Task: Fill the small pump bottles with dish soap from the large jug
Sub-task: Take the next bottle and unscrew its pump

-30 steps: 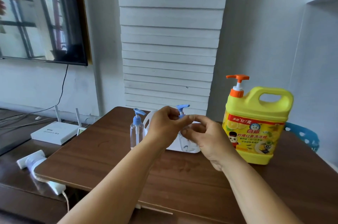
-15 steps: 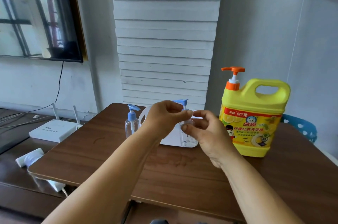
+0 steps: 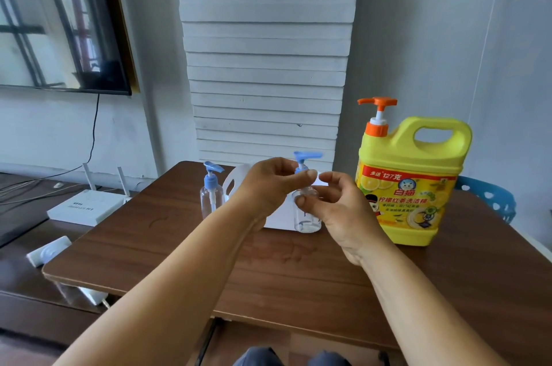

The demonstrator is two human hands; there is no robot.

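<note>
A small clear pump bottle (image 3: 306,216) with a blue pump head (image 3: 306,156) stands on the brown table (image 3: 268,270). My left hand (image 3: 268,186) pinches the blue collar of its pump. My right hand (image 3: 337,207) steadies the clear body, thumb against the glassy side and fingers partly spread. A second small clear pump bottle (image 3: 211,195) stands alone to the left. The large yellow jug (image 3: 409,183) of dish soap, with an orange pump (image 3: 378,114), stands upright at the right.
A white container with a handle (image 3: 239,180) sits behind my hands. A white router (image 3: 86,205) and a white power strip (image 3: 49,250) lie on the lower surface at the left. A blue chair back (image 3: 490,198) shows behind the table at the right.
The view has dropped slightly and drawn closer. My hands stay on the same small bottle; the blue pump head points more to the right than before.
</note>
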